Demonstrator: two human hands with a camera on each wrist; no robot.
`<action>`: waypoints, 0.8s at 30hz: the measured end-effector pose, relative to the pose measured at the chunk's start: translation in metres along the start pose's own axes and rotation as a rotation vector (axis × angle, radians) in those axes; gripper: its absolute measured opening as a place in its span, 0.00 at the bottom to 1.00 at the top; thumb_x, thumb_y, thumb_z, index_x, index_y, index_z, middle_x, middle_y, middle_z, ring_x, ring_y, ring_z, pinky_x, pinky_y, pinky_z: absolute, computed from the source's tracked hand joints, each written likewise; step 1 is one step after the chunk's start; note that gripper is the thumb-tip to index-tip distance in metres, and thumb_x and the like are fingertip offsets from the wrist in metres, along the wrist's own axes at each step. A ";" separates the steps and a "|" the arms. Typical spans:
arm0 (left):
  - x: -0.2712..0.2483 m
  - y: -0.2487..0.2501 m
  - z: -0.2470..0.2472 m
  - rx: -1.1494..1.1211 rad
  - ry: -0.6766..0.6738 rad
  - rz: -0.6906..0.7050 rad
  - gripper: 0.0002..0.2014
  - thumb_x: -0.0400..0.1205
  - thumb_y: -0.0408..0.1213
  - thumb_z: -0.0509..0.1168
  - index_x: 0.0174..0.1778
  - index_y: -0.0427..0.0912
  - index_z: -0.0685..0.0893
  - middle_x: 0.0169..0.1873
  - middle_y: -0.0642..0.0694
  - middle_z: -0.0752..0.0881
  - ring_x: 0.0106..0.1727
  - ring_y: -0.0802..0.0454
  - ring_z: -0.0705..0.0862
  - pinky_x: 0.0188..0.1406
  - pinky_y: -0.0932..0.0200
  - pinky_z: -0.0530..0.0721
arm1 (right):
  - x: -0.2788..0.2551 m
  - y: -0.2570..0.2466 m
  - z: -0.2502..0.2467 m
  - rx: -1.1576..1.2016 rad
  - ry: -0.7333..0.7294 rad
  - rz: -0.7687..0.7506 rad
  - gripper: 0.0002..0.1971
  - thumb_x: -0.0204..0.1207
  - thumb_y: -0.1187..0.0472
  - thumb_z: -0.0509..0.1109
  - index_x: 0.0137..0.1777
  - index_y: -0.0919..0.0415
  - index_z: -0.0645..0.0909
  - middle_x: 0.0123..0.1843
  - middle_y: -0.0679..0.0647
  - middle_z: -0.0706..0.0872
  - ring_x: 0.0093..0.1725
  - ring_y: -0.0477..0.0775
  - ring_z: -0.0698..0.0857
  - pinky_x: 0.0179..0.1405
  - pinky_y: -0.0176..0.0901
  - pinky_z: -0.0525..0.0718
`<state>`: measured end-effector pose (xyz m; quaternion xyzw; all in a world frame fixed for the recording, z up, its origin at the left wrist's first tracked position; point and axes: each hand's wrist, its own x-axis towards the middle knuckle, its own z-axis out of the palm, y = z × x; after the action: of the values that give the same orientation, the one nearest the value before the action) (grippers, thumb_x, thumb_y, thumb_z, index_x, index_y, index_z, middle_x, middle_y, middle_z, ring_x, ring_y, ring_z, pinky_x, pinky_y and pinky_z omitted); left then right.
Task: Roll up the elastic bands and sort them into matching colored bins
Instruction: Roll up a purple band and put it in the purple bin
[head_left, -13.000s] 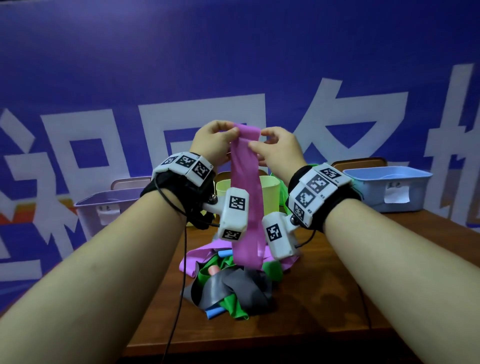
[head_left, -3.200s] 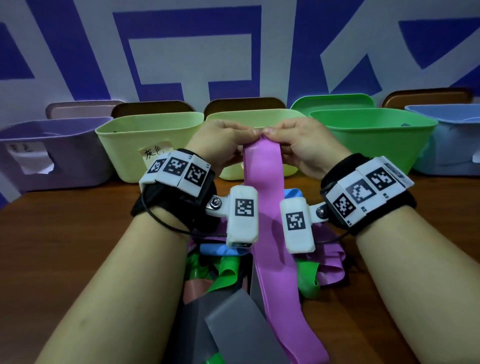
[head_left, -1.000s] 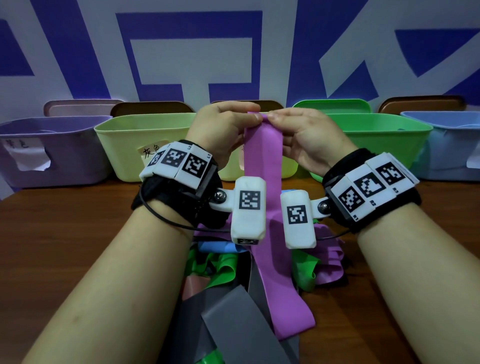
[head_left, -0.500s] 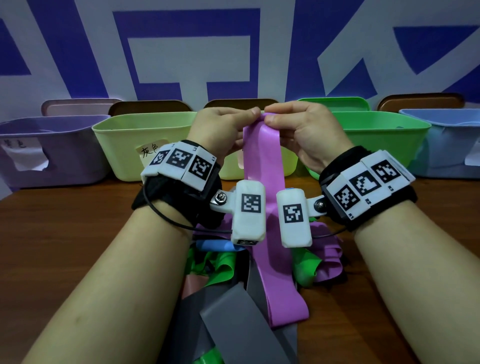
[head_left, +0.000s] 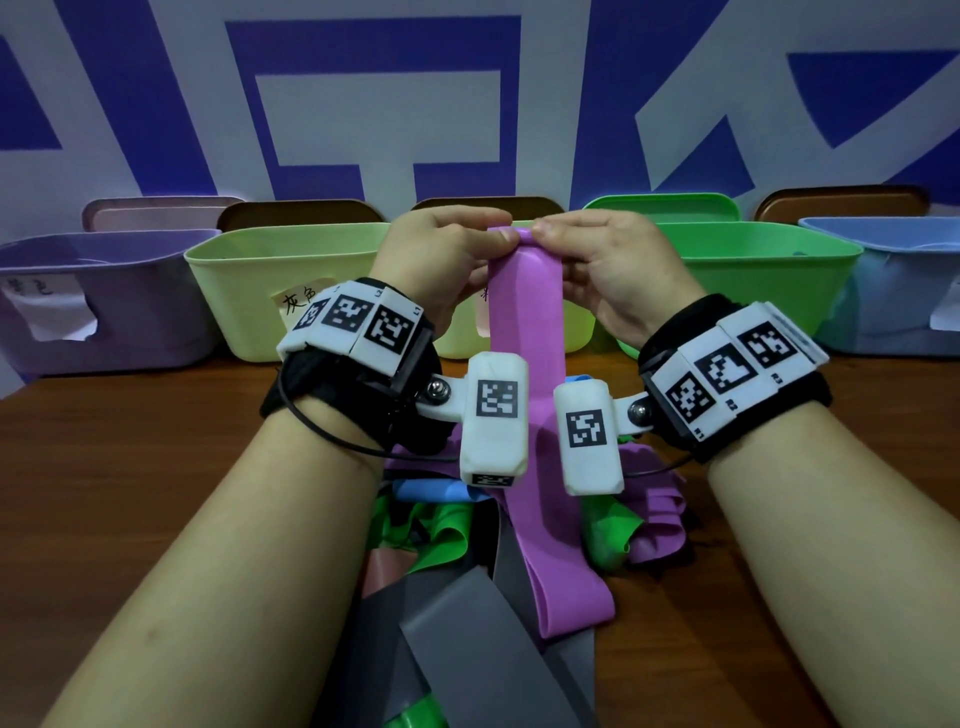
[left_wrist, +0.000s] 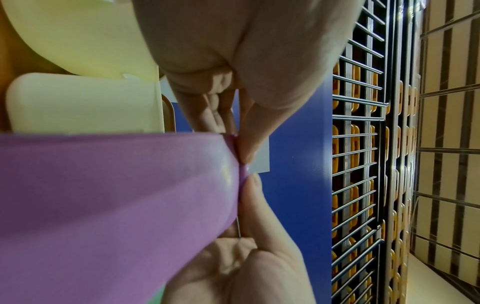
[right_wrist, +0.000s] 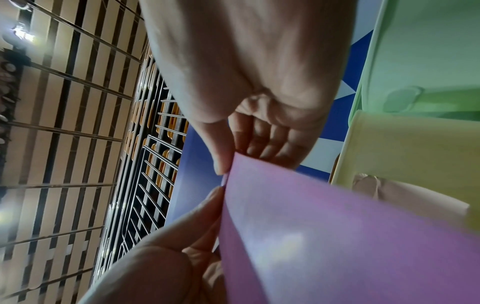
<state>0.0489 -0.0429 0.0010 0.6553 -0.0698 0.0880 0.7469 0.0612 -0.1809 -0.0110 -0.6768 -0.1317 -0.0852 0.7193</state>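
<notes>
2 hands, left hand (head_left: 441, 254) and right hand (head_left: 608, 260), pinch purple band (head_left: 535, 415); bin label (head_left: 298, 304) reads 灰色.

Your wrist modules (head_left: 496, 415) hide the middle of the purple band (head_left: 524, 312). Its top edge vanishes under your fingertips (head_left: 501, 235). The pile (head_left: 467, 597) runs off the bottom edge. The bin labels (head_left: 298, 306) are too small to read, and your hands block the middle bin (head_left: 462, 340).

Paper label (head_left: 297, 305) on left yellow-green bin (head_left: 249, 291) reads "灰色". Label on purple bin (head_left: 93, 306), far left: handwriting illegible.
</notes>
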 end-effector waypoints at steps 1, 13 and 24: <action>0.000 0.000 0.000 -0.006 -0.004 0.000 0.07 0.78 0.21 0.68 0.47 0.36 0.85 0.40 0.42 0.87 0.31 0.58 0.88 0.32 0.69 0.84 | 0.001 0.000 0.000 0.003 0.015 -0.014 0.06 0.77 0.68 0.70 0.40 0.61 0.84 0.31 0.53 0.86 0.29 0.47 0.83 0.31 0.35 0.82; -0.002 0.000 -0.001 0.004 -0.002 -0.013 0.03 0.79 0.24 0.69 0.44 0.36 0.85 0.34 0.43 0.87 0.29 0.56 0.85 0.30 0.69 0.84 | 0.002 -0.001 0.001 0.075 -0.033 -0.042 0.09 0.74 0.76 0.69 0.47 0.62 0.84 0.42 0.58 0.87 0.38 0.50 0.86 0.40 0.39 0.85; -0.003 0.003 0.001 -0.010 -0.075 -0.041 0.03 0.80 0.34 0.70 0.45 0.38 0.85 0.35 0.44 0.87 0.32 0.53 0.85 0.32 0.67 0.84 | 0.005 0.003 0.000 0.026 -0.025 -0.013 0.06 0.81 0.66 0.67 0.43 0.61 0.83 0.40 0.56 0.88 0.35 0.49 0.84 0.36 0.38 0.84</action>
<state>0.0452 -0.0442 0.0029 0.6558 -0.0846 0.0479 0.7487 0.0669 -0.1808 -0.0126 -0.6675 -0.1460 -0.0796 0.7258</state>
